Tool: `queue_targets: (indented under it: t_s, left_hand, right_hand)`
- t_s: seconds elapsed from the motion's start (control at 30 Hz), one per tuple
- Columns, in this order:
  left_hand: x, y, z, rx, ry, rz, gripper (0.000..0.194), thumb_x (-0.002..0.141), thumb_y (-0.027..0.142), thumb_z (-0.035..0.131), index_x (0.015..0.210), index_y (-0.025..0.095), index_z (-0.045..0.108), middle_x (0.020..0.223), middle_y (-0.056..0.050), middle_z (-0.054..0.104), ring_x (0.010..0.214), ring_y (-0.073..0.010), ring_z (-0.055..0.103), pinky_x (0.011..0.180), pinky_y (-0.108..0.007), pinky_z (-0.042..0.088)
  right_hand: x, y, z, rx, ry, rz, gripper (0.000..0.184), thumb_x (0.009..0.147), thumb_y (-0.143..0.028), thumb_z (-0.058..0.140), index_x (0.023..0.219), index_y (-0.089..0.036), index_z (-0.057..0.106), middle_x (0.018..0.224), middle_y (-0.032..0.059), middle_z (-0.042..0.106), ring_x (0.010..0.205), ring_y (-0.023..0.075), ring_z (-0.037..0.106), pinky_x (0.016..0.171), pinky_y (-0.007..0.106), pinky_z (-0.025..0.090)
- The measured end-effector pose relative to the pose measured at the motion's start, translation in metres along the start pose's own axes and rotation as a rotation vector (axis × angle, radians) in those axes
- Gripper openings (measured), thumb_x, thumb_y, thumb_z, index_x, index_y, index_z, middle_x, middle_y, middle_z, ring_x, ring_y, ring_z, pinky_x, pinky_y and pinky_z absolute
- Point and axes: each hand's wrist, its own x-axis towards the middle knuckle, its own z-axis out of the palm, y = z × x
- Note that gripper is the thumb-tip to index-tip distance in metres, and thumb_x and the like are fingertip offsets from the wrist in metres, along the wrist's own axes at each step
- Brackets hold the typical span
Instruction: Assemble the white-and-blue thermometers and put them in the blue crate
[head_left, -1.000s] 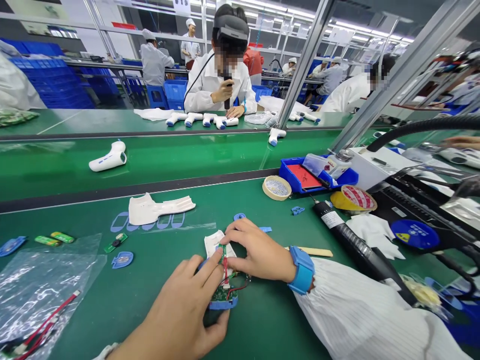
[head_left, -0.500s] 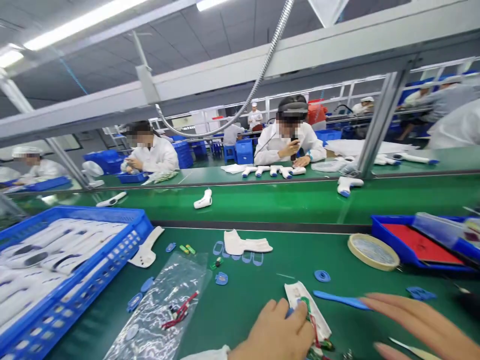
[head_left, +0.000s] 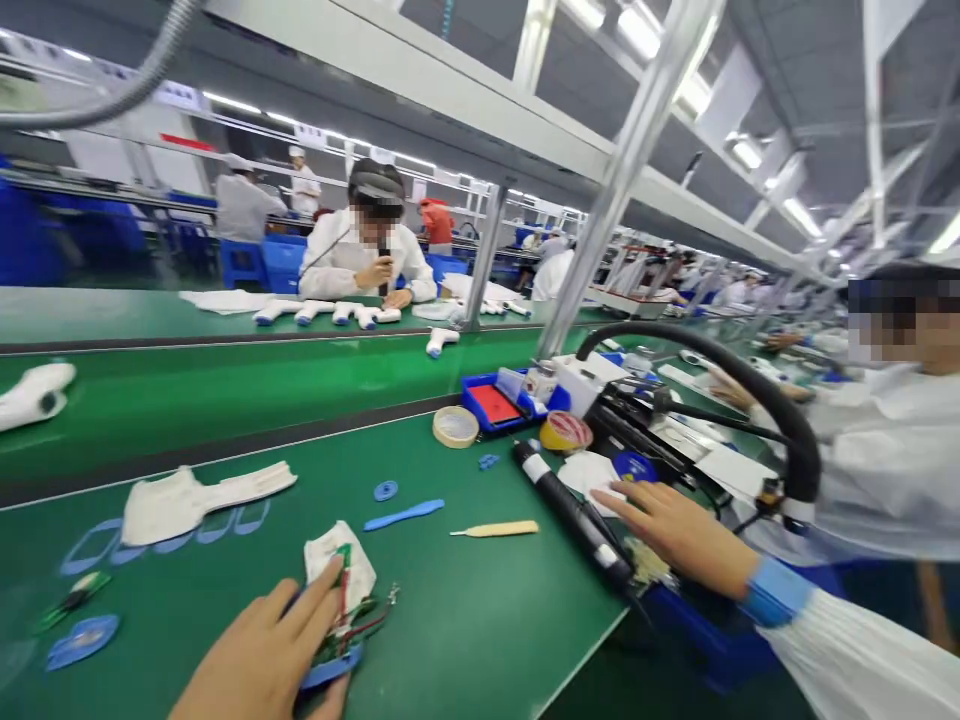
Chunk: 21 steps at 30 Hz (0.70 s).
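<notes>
My left hand (head_left: 259, 650) holds a white plastic housing half (head_left: 345, 550) down on the bench, its fingers over the near left side. Inside it show a green circuit board and red wires, with a blue part (head_left: 334, 668) at its lower end. My right hand (head_left: 679, 535) is stretched out over the bench's right side with nothing in it. Its fingertips are near a white sheet (head_left: 589, 475) and a black cylindrical tool (head_left: 570, 515). Between the hands lie a blue plastic stick (head_left: 405, 514) and a thin tool with a cream handle (head_left: 502, 528).
Another white housing half (head_left: 161, 510) lies over blue frames at left. A tape roll (head_left: 455, 427), a blue tray (head_left: 480, 390) and a yellow tape roll (head_left: 566, 432) stand at the back. A black bent hose (head_left: 780, 400) arches at right, before a co-worker's sleeve (head_left: 870, 440).
The view has swung to the right. My right hand has moved away from the blue stick and out toward the bench's right side. The left hand stays at the housing half.
</notes>
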Motion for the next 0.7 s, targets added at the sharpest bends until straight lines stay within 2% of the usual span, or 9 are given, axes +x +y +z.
queue_targets:
  t_s: [0.1, 0.27, 0.37, 0.43, 0.5, 0.57, 0.6, 0.63, 0.7]
  left_hand:
    - [0.0, -0.002, -0.002, 0.001, 0.029, 0.026, 0.033, 0.068, 0.035, 0.06, 0.098, 0.02, 0.063, 0.1, -0.006, 0.069, 0.071, -0.0202, 0.059, 0.061, -0.029, 0.048]
    - [0.001, 0.003, -0.012, -0.001, -0.058, -0.052, 0.042, 0.072, 0.033, 0.056, 0.112, 0.017, 0.055, 0.098, -0.007, 0.067, 0.074, -0.0194, 0.058, 0.064, -0.027, 0.048]
    - [0.0, 0.007, -0.013, -0.024, -0.095, -0.12, 0.054, 0.072, 0.028, 0.054, 0.123, 0.014, 0.045, 0.094, -0.007, 0.066, 0.075, -0.0196, 0.058, 0.065, -0.027, 0.048]
    - [0.0, 0.01, -0.014, -0.04, -0.111, -0.148, 0.059, 0.07, 0.025, 0.053, 0.127, 0.013, 0.04, 0.093, -0.007, 0.066, 0.077, -0.0205, 0.057, 0.066, -0.028, 0.048]
    - [0.002, 0.012, -0.016, -0.049, -0.133, -0.16, 0.061, 0.068, 0.023, 0.053, 0.127, 0.015, 0.04, 0.096, -0.007, 0.066, 0.082, -0.0225, 0.057, 0.068, -0.03, 0.049]
    - [0.003, 0.014, -0.019, -0.059, -0.161, -0.164, 0.061, 0.067, 0.022, 0.053, 0.126, 0.017, 0.042, 0.102, -0.007, 0.065, 0.087, -0.0242, 0.056, 0.071, -0.032, 0.049]
    - [0.004, 0.014, -0.02, -0.065, -0.173, -0.167, 0.06, 0.066, 0.021, 0.053, 0.125, 0.017, 0.043, 0.104, -0.007, 0.065, 0.088, -0.0245, 0.056, 0.072, -0.032, 0.049]
    - [0.004, 0.014, -0.02, -0.07, -0.184, -0.167, 0.06, 0.066, 0.021, 0.052, 0.125, 0.018, 0.044, 0.106, -0.007, 0.064, 0.088, -0.0244, 0.056, 0.072, -0.032, 0.049]
    - [0.002, 0.013, -0.019, -0.072, -0.187, -0.164, 0.059, 0.065, 0.021, 0.052, 0.124, 0.018, 0.044, 0.108, -0.007, 0.064, 0.088, -0.0243, 0.056, 0.073, -0.032, 0.048]
  right_hand:
    - [0.023, -0.007, 0.005, -0.032, -0.08, -0.188, 0.062, 0.072, 0.004, 0.041, 0.128, -0.023, 0.045, 0.119, 0.0139, 0.055, 0.101, 0.0247, 0.056, 0.078, 0.04, 0.049]
    - [0.053, -0.016, 0.016, 0.06, 0.006, -0.433, 0.034, 0.084, -0.004, 0.04, 0.106, -0.02, 0.059, 0.12, 0.0139, 0.054, 0.108, 0.0249, 0.051, 0.08, 0.04, 0.048]
    - [0.053, -0.022, 0.01, 0.178, 0.099, -0.357, 0.037, 0.085, -0.003, 0.034, 0.105, -0.021, 0.059, 0.117, 0.0133, 0.056, 0.107, 0.0239, 0.052, 0.08, 0.04, 0.049]
    - [0.049, -0.028, -0.003, 0.323, 0.189, -0.214, 0.036, 0.084, -0.008, 0.036, 0.109, -0.023, 0.058, 0.117, 0.0117, 0.056, 0.105, 0.0239, 0.054, 0.079, 0.039, 0.05]
    - [0.049, -0.034, -0.022, 0.496, 0.357, 0.007, 0.029, 0.082, -0.017, 0.048, 0.108, -0.028, 0.057, 0.113, 0.0088, 0.056, 0.1, 0.0257, 0.057, 0.076, 0.04, 0.051]
    - [0.059, -0.039, -0.045, 0.731, 0.65, 0.295, 0.033, 0.071, -0.022, 0.064, 0.101, -0.035, 0.057, 0.108, 0.0043, 0.059, 0.096, 0.0286, 0.058, 0.08, 0.046, 0.05]
    - [0.069, -0.042, -0.055, 0.891, 0.84, 0.425, 0.035, 0.069, -0.023, 0.067, 0.099, -0.038, 0.056, 0.104, 0.0012, 0.06, 0.096, 0.0285, 0.057, 0.085, 0.049, 0.047]
    - [0.083, -0.043, -0.064, 1.084, 1.107, 0.501, 0.036, 0.069, -0.027, 0.065, 0.101, -0.041, 0.054, 0.101, -0.0013, 0.061, 0.098, 0.0276, 0.056, 0.089, 0.05, 0.044]
    - [0.117, -0.045, -0.074, 1.429, 1.429, 0.573, 0.024, 0.074, -0.035, 0.06, 0.097, -0.034, 0.056, 0.086, -0.0034, 0.062, 0.092, 0.0199, 0.058, 0.092, 0.04, 0.045]
